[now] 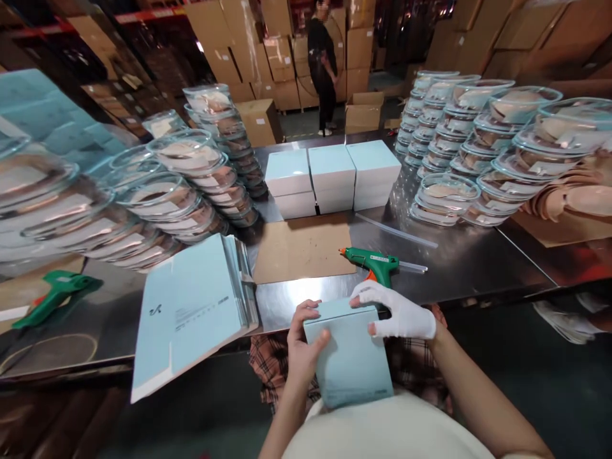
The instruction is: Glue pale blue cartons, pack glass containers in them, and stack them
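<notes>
Both hands grip a pale blue box (351, 357) held below the metal table's (478, 261) edge: left hand (303, 347) clasps its left side, gloved right hand (399, 313) its top-right corner, near the green glue gun (375, 262).

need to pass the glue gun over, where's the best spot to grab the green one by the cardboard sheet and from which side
Probably the handle of the green glue gun, which angles down toward the near table edge, so come from the near side. Its nozzle points left toward the cardboard sheet and a glue stick juts out right; both ends are poor grips. The right hand is closest.
</notes>
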Demonstrator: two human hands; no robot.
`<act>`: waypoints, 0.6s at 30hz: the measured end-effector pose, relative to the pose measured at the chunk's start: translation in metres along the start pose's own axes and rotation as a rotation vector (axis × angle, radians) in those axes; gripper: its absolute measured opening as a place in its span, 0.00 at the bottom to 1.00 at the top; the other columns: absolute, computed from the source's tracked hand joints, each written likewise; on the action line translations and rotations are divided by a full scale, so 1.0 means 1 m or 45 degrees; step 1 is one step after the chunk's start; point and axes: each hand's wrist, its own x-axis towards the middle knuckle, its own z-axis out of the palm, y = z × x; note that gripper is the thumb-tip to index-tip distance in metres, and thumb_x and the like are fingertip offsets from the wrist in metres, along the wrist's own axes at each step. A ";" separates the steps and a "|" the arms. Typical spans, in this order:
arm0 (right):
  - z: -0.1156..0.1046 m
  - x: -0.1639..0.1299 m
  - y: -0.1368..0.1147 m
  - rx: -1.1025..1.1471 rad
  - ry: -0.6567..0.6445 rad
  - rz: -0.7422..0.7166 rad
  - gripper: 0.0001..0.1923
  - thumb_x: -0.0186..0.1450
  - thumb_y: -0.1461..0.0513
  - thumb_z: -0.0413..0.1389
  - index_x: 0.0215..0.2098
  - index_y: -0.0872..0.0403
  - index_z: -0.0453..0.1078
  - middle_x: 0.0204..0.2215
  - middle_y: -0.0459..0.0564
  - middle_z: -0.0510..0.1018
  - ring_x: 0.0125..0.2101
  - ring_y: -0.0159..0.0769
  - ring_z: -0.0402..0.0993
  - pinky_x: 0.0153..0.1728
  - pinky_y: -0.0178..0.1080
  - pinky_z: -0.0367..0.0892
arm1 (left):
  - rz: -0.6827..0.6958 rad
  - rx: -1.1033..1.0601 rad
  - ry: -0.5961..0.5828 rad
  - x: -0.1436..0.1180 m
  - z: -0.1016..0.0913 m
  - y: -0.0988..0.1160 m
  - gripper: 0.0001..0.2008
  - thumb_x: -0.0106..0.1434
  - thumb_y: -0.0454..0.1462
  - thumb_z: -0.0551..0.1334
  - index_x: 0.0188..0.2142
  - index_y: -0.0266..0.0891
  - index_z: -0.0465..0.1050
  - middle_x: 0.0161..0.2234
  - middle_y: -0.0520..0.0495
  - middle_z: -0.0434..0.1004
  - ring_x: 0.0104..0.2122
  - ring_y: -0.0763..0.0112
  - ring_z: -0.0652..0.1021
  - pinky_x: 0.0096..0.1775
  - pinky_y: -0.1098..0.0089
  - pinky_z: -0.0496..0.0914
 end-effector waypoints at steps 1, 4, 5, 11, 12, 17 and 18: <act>0.000 0.001 -0.002 -0.065 -0.003 -0.001 0.25 0.64 0.43 0.65 0.50 0.50 0.81 0.51 0.55 0.76 0.54 0.44 0.74 0.58 0.47 0.69 | -0.013 0.016 -0.020 0.000 0.000 0.001 0.24 0.55 0.56 0.74 0.36 0.44 0.70 0.47 0.43 0.76 0.53 0.52 0.79 0.53 0.57 0.73; 0.002 0.005 -0.002 -0.105 -0.043 -0.013 0.18 0.68 0.49 0.61 0.50 0.49 0.82 0.50 0.53 0.75 0.52 0.42 0.74 0.58 0.47 0.70 | -0.089 0.019 -0.021 -0.003 0.003 0.002 0.23 0.54 0.56 0.74 0.31 0.43 0.71 0.48 0.43 0.76 0.52 0.51 0.79 0.51 0.58 0.73; 0.003 0.006 -0.001 -0.088 -0.047 -0.016 0.18 0.69 0.49 0.60 0.49 0.49 0.83 0.50 0.54 0.74 0.52 0.42 0.74 0.58 0.48 0.70 | -0.106 0.013 -0.014 -0.003 0.004 0.002 0.23 0.54 0.56 0.75 0.32 0.43 0.71 0.48 0.43 0.76 0.52 0.51 0.79 0.51 0.58 0.73; 0.017 -0.027 0.022 0.247 0.451 0.170 0.40 0.55 0.38 0.70 0.58 0.48 0.74 0.57 0.59 0.73 0.52 0.45 0.76 0.49 0.45 0.76 | -0.035 -0.146 0.330 0.009 -0.008 0.013 0.21 0.54 0.49 0.77 0.35 0.44 0.70 0.51 0.47 0.76 0.53 0.57 0.79 0.54 0.61 0.70; 0.023 -0.037 0.026 0.338 0.455 0.253 0.40 0.54 0.36 0.69 0.55 0.50 0.75 0.51 0.58 0.77 0.44 0.42 0.79 0.42 0.42 0.77 | -0.018 -0.195 0.453 0.014 -0.011 0.016 0.21 0.54 0.49 0.77 0.36 0.44 0.70 0.52 0.48 0.76 0.53 0.58 0.79 0.53 0.62 0.70; 0.043 -0.057 0.026 0.498 0.368 0.523 0.31 0.54 0.36 0.69 0.35 0.55 0.77 0.28 0.51 0.79 0.32 0.41 0.77 0.35 0.40 0.76 | 0.011 -0.317 0.734 0.027 -0.009 0.016 0.22 0.59 0.54 0.73 0.39 0.47 0.66 0.54 0.45 0.77 0.55 0.55 0.78 0.55 0.56 0.72; 0.040 -0.055 0.020 0.444 0.589 0.491 0.31 0.54 0.36 0.68 0.35 0.54 0.78 0.28 0.50 0.80 0.32 0.41 0.77 0.37 0.41 0.76 | 0.016 -0.221 0.708 0.027 -0.006 0.015 0.21 0.61 0.55 0.71 0.38 0.46 0.67 0.56 0.43 0.76 0.58 0.51 0.77 0.57 0.52 0.70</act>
